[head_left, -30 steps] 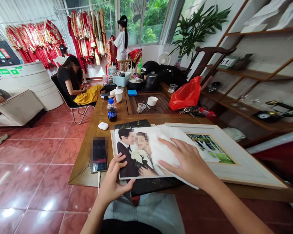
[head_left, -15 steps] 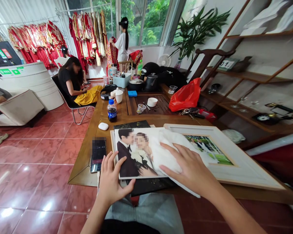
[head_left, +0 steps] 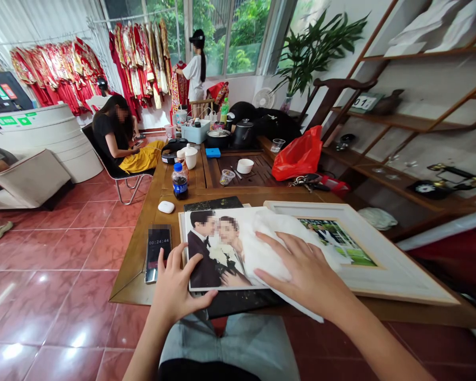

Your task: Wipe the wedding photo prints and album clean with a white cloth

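Head cam, lower middle: left hand point(head_left: 177, 290) pinches the photo point(head_left: 212, 259) by its corner, right hand point(head_left: 308, 274) lies flat, fingers spread, on a cloth point(head_left: 267, 241) covering only its right half.

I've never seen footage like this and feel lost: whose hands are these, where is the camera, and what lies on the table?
The camera is worn on a person's head, looking forward and down, so both bare hands are that person's own. The left hand rests on the near corner of a large wedding photo; the right hand presses a white cloth flat on it. Beside them on the wooden table are a white picture frame, a phone, a small white case and a dark drink bottle.
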The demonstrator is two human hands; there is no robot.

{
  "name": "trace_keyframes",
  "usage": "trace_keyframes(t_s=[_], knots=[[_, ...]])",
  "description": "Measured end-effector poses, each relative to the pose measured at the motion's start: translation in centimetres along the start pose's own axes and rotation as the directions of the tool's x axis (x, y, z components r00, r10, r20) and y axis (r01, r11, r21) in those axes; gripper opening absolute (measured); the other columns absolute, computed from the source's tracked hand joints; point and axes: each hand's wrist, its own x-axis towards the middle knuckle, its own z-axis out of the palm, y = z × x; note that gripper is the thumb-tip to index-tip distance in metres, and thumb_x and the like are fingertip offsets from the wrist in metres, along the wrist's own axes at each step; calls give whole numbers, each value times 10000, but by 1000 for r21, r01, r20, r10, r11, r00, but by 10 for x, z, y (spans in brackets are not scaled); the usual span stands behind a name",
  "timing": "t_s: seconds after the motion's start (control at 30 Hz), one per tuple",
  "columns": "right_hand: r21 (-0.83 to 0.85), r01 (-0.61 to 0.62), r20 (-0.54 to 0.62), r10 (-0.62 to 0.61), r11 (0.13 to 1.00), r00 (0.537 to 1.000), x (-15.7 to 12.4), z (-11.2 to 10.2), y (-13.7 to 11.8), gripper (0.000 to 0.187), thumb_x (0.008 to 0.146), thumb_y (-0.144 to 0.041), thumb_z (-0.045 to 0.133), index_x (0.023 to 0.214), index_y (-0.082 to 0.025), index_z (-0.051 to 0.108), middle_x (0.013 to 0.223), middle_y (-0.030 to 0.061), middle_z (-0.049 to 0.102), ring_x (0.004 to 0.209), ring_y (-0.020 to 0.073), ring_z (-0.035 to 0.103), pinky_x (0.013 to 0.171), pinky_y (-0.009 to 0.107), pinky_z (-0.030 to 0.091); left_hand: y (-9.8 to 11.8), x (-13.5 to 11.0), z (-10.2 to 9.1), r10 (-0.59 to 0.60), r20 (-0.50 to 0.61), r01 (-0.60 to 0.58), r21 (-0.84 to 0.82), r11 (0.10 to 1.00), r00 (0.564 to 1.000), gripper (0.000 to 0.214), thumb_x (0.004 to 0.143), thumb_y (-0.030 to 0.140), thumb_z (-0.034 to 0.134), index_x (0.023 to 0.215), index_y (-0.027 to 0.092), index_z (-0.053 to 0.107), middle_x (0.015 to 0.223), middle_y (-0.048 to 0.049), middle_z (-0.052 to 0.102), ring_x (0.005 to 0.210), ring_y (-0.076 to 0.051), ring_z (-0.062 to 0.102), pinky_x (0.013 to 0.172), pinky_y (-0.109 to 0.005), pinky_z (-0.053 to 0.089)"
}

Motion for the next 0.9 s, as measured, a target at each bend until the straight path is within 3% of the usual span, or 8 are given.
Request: trace_keyframes(t_s=[0.2,0.47,0.57,0.7,0.9], knots=[[42,18,-15,-18,999,1000,8,1,-12,624,939,-605,474,1470,-278,452,1322,155,582,1203,346,541,933,519,429,-3,0,9,10,-19,-14,-201,979,1000,656,769,481,758,1312,199,520,1485,-195,297,1314,-382,500,1038,-529,494],[166,160,-33,-157,973,987,22,7,-65,692,862,-568,606,1473,-268,479,1354,165,568,1268,366,488,1035,569,318,-8,-6,18,41,-56,-56,-301,952,998,669,792,390,748,1376,226,468,1488,-175,266,1397,-375,423,1080,-511,478],[207,170,-41,-165,964,985,24,7,-75,691,850,-566,621,1467,-284,490,1356,153,569,1271,361,492,1042,571,307,-9,-8,19,49,-43,-60,-308,950,998,706,781,340,743,1412,239,440,1496,-172,253,1411,-381,409,1087,-517,474],[194,154,-47,-148,969,988,21,6,-67,665,848,-544,625,1453,-296,502,1346,146,573,1275,342,503,1029,545,332,-10,-9,21,48,-56,-63,-301,951,997,683,801,385,750,1388,212,446,1474,-190,271,1408,-393,411,1092,-535,467],[72,35,-81,-30,997,996,5,7,-30,563,887,-510,566,1408,-298,541,1318,131,596,1214,332,556,972,518,386,-8,-9,21,26,-45,-38,-289,956,999,667,832,440,743,1375,209,431,1465,-202,280,1401,-401,420,1070,-541,491]])
